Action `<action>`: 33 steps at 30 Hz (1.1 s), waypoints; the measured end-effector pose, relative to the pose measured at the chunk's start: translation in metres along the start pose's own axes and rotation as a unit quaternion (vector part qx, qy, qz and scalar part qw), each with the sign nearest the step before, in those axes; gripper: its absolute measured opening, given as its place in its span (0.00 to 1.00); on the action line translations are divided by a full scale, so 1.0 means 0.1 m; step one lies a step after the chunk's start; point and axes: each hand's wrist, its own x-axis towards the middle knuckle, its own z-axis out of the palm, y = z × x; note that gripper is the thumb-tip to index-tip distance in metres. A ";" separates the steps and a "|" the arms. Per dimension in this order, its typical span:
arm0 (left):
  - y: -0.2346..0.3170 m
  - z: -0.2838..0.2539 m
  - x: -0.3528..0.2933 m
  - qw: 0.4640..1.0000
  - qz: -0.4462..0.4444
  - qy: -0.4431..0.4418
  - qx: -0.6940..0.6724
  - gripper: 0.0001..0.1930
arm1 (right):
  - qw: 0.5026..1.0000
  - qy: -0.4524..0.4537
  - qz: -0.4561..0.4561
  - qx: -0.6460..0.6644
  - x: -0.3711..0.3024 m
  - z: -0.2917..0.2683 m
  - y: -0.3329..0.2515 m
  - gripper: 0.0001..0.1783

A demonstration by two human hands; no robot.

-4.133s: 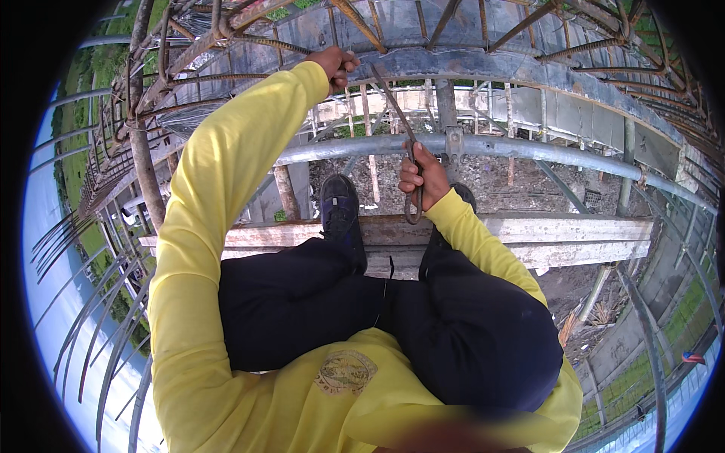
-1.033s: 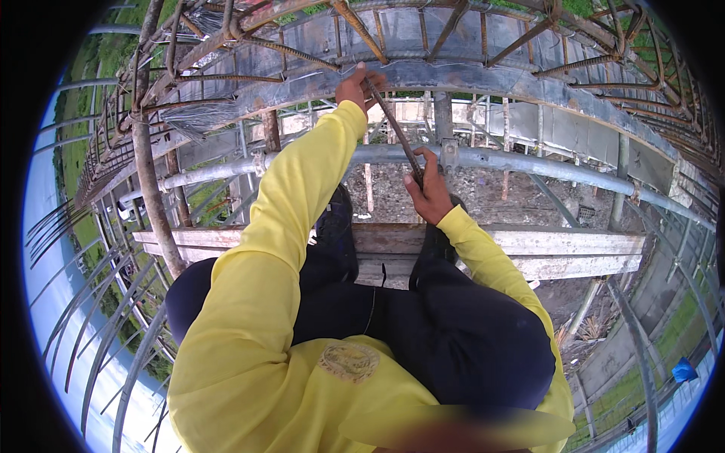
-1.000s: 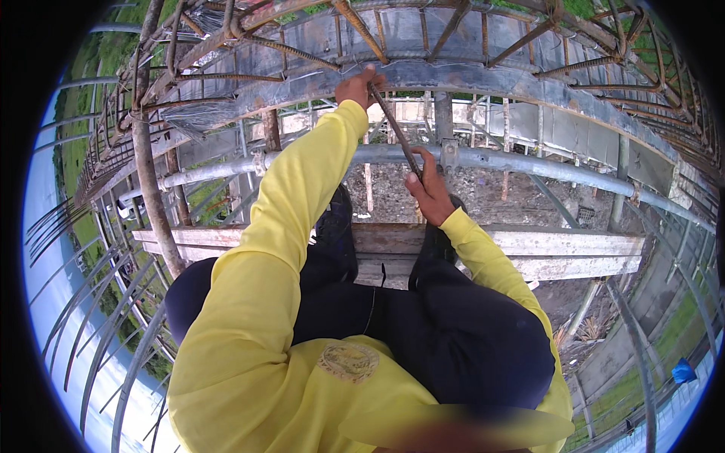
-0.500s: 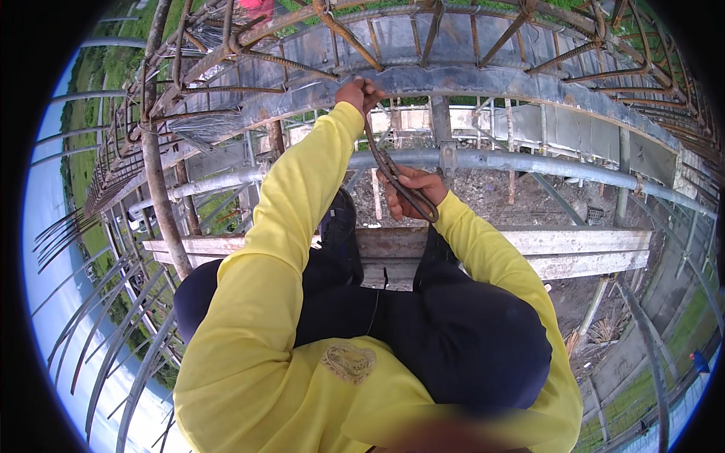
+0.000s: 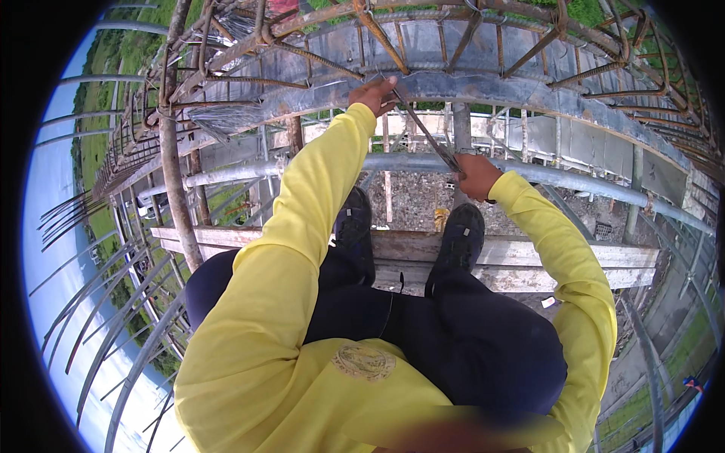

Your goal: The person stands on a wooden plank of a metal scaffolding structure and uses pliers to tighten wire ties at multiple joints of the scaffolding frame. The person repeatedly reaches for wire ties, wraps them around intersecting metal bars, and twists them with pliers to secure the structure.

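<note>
My right hand (image 5: 477, 177) is closed round the handle end of a rusty metal rod tool, apparently a rebar tying hook (image 5: 428, 134). Its thin shaft slants up and left toward the fingers of my left hand (image 5: 372, 97). The left fingers are bent together by the tip, at the upper edge of a grey form panel (image 5: 325, 92). Whatever they pinch is too small to make out. Just above them, rusty rebar (image 5: 381, 38) crosses in slanted pieces, with thin wire near it. My right palm hides the tool's looped handle.
A galvanized pipe (image 5: 393, 161) runs across below my hands. My shoes (image 5: 458, 238) rest by a pale plank (image 5: 513, 253), with rubble ground far below. An upright rusty pole (image 5: 174, 166) stands at left, beside a bundle of tie wire (image 5: 226, 119). Several scaffold pipes rise at both sides.
My right hand has moved right and up and turned over, closing round the tool's looped handle. The tool now slants more sideways. My left hand stays near the panel edge; the view has shifted slightly.
</note>
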 end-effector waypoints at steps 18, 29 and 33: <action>-0.11 -0.16 0.09 0.995 -0.042 -0.070 -0.060 0.15 | 0.920 0.360 -0.110 0.111 0.07 0.32 0.41 0.06; -0.32 -0.16 0.04 0.987 0.032 -0.080 -0.132 0.13 | 0.543 -0.061 -0.218 0.809 -0.18 0.85 -0.02 0.09; -0.33 -0.09 0.03 0.997 0.063 -0.006 -0.038 0.14 | 0.697 0.092 -0.214 0.678 -0.01 1.17 -0.03 0.11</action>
